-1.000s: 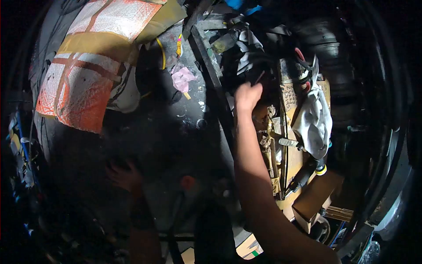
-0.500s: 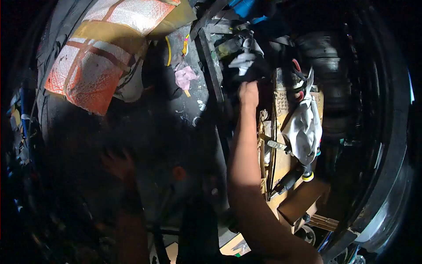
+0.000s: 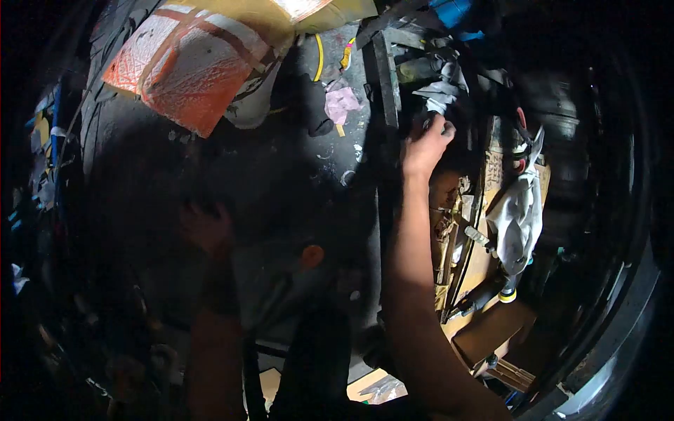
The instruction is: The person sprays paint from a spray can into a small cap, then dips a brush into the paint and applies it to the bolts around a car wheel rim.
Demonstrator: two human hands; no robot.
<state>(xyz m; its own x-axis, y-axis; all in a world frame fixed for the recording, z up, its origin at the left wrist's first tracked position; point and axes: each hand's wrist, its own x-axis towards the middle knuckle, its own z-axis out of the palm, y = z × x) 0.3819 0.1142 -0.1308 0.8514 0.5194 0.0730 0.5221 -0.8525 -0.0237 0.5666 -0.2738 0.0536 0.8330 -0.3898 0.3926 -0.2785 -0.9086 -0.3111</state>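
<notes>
My right hand (image 3: 427, 146) reaches forward into the lit gap right of the dark worktop's edge. Its fingers are curled at the lower tip of a crumpled white-grey cloth (image 3: 444, 91), apparently pinching it; the fingertips are partly hidden. In deep shadow over the dark worktop (image 3: 309, 203), my left hand (image 3: 209, 228) is spread open and holds nothing that I can see. Beyond the worktop's edge, a dull, dark rounded object (image 3: 415, 70) lies beside the cloth.
A taped orange-and-white package (image 3: 189, 70) lies far left. A pink cloth (image 3: 342, 105) and a yellow strip (image 3: 319, 57) are on the worktop. At right, a grey cloth (image 3: 518, 224) and a black tool with a yellow ring (image 3: 507, 296) lie on cardboard, near an open cardboard box (image 3: 495, 333).
The view has shifted, so the scene sits further right and higher. My right hand has come to the white-grey cloth's lower tip, and its fingers have turned. My left hand stays over the worktop.
</notes>
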